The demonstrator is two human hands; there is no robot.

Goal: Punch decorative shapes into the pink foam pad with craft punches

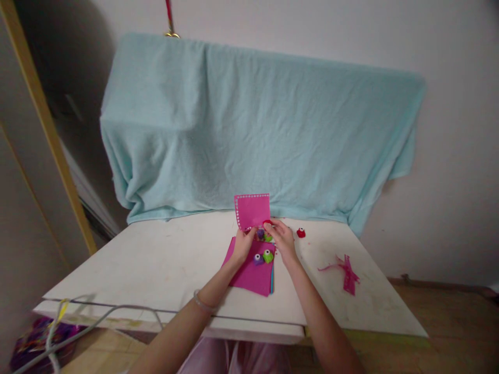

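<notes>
A pink sheet of paper (pixel 252 212) stands raised above the table, with small holes punched along its top, left and bottom edges. My left hand (pixel 244 244) pinches its lower edge. My right hand (pixel 282 238) is closed around a small red paper punch (pixel 267 222) at the sheet's lower right corner. Between my hands are a purple punch (pixel 261 234) and a green punch (pixel 267 237), partly hidden. Below them, a purple punch (pixel 258 258) and a green punch (pixel 267 255) rest on a stack of coloured paper (pixel 249 280) with magenta on top.
Another red punch (pixel 301 232) stands to the right of my right hand. Pink paper scraps (pixel 350 275) lie on the white table (pixel 156 259) at right. A light blue cloth (pixel 265 130) hangs behind. Grey cables (pixel 105 311) cross the front left edge.
</notes>
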